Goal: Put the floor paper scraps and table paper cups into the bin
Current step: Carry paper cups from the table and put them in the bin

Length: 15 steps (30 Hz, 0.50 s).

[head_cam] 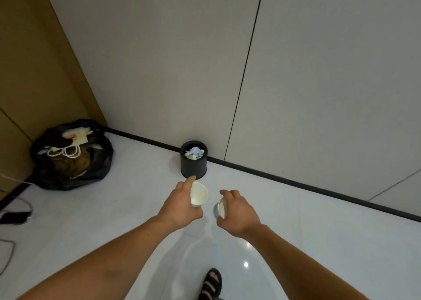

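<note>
Cup in each hand, bin dead ahead: you're on the cup drop-off.

Your left hand's [180, 202] fingers [190, 180] are curled round a white paper cup [199, 193] lying on its side, mouth towards you. The right hand's [238, 210] fingers [227, 193] pinch a second paper cup [221, 208] by its rim, tilted over. Both cups hang above the white floor [296, 220], just short of the black round bin [193, 168] against the wall. Crumpled paper scraps [194, 152] already sit inside it, so I'd guess the floor part is done or close. Next you need to reach forward until each cup is right over the opening, then let go. The mouth looks small, so dropping from short of it could miss.
</note>
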Tool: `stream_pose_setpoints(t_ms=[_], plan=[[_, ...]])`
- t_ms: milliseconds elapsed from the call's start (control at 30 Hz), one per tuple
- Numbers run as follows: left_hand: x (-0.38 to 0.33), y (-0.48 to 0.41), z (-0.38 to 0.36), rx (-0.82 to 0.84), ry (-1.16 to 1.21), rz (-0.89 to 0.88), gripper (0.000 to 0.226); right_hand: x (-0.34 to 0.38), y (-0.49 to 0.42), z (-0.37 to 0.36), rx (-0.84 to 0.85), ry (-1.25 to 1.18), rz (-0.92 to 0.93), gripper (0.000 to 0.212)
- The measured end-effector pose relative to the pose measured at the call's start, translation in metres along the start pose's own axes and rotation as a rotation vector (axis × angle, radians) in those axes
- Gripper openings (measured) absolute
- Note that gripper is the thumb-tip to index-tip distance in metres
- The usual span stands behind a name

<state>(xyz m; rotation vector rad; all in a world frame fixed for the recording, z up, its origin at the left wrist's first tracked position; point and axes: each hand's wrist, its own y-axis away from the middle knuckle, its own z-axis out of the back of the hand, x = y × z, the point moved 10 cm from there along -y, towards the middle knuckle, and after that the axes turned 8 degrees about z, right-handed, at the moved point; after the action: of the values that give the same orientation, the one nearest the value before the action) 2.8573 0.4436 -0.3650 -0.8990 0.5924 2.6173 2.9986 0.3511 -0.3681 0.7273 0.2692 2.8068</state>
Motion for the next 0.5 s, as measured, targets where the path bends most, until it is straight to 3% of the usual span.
stream_pose_setpoints(t_ms=[233, 500], plan=[[0.018, -0.109, 0.067, -0.096, -0.018, 0.066, 0.089, 0.031, -0.148, 0.022, 0.046, 0.01, 0.105, 0.083], [0.049, -0.242, 0.088, 0.015, -0.017, 0.092, 0.083, 0.029, -0.285, 0.017, 0.078, 0.0, 0.03, 0.085]])
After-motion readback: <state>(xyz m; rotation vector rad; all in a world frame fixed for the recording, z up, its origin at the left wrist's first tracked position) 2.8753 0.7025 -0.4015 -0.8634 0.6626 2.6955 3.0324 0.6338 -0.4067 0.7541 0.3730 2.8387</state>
